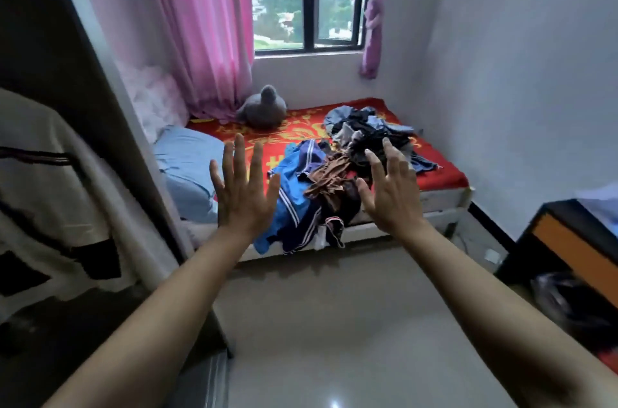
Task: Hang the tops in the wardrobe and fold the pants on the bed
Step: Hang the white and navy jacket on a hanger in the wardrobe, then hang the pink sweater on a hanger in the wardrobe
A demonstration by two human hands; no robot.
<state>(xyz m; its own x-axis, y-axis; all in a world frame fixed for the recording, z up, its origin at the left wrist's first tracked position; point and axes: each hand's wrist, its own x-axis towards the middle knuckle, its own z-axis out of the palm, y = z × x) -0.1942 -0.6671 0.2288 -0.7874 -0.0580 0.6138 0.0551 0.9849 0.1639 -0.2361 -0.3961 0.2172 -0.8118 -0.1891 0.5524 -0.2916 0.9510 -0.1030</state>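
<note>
A heap of mixed clothes (361, 140) lies on the bed (441, 173), which has a red patterned cover. A blue garment with white stripes (294, 193) hangs over the bed's near edge, and a brown piece (329, 175) lies beside it. My left hand (242, 188) and my right hand (389, 188) are both raised in front of the bed with fingers spread and straight, holding nothing. The wardrobe (77, 80) stands at the left, with a white and black top (43, 193) hanging inside it.
A grey plush toy (262, 108) and a blue pillow (187, 163) lie at the bed's left end. Pink curtains (200, 23) frame the window. A dark cabinet with an orange front (568, 247) stands at the right. Pale tiled floor (334, 324) lies between me and the bed.
</note>
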